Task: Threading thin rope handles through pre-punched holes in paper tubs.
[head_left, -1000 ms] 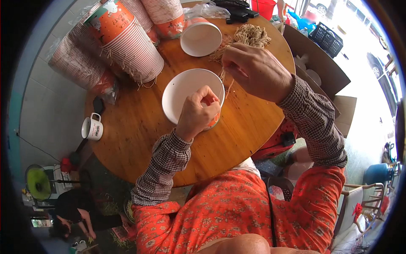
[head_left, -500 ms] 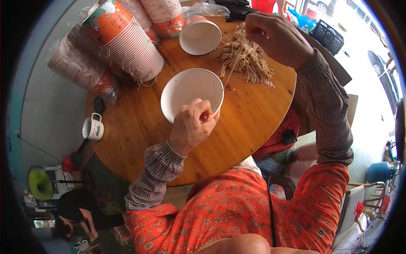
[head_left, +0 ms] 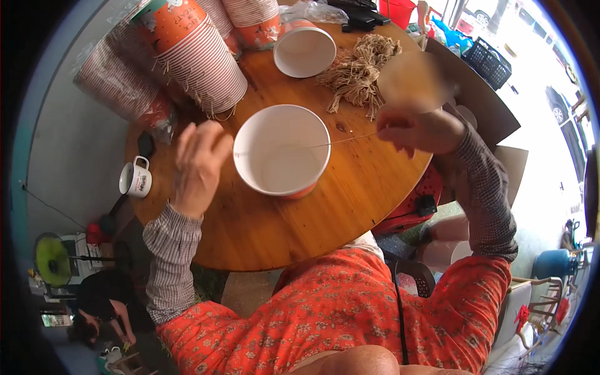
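Note:
A white-lined paper bucket (head_left: 281,119) stands on the round wooden table with its mouth toward me. A thin cord (head_left: 350,139) runs across its right rim to my right hand (head_left: 420,131), whose curled fingers are closed on the cord's end, to the right of the bucket. My left hand (head_left: 201,165) is raised just left of the bucket's rim, its fingers bent and smeared by motion, so whether it holds anything is not visible. Behind the bucket, near my right hand, lies a tangled bundle of beige cords (head_left: 359,75).
Tall stacks of nested orange-and-white paper buckets (head_left: 206,69) crowd the table's far left, some in plastic. Another bucket (head_left: 305,53) lies tipped at the back. A white mug (head_left: 135,180) sits near the left edge. A person (head_left: 106,306) bends down at lower left, near a green fan (head_left: 53,259).
My left hand has moved left, away from the bucket's front rim. My right hand has come down and nearer from above the cord bundle, and the cord now slants across the right rim.

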### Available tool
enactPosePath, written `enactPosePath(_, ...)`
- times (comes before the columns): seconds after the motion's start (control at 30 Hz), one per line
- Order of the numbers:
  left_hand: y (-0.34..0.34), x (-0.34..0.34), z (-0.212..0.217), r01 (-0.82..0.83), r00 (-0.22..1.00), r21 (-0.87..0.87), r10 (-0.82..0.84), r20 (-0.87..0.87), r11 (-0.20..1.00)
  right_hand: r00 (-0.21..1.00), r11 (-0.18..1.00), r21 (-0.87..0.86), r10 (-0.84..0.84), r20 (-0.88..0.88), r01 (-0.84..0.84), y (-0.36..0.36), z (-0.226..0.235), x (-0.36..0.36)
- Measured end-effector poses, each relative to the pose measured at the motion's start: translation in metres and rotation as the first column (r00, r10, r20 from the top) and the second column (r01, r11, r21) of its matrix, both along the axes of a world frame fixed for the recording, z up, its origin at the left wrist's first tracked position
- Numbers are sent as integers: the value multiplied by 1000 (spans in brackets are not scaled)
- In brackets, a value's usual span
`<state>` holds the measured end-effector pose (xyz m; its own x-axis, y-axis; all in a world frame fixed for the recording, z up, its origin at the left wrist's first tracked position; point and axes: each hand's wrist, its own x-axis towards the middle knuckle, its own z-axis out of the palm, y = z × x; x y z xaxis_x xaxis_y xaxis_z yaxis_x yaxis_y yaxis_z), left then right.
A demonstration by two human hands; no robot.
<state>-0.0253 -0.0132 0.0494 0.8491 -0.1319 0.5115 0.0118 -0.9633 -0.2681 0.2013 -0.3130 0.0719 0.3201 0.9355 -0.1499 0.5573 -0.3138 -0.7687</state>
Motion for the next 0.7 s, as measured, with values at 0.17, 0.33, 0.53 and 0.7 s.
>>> enactPosePath(0.17, -36, -19, -25, 258, 961, -624, -132, 241, 738, 694, 939, 178, -83, -716, 296, 27, -36, -47)
enactPosePath(0.33, -95, -24, -62, 152, 952, -978, -244, 184, -141, 252, 913, 195, 106, -962, 359, 55, -53, -77)
enactPosePath(0.53, -103, -33, -93, -211, 928, -508, -334, 163, -835, 117, 867, 178, 139, -983, 466, 58, -97, -87)
enactPosePath(0.7, -101, -41, -108, -228, 928, -742, -372, 30, -630, 522, 752, 162, -269, -810, 639, 48, -119, -109)
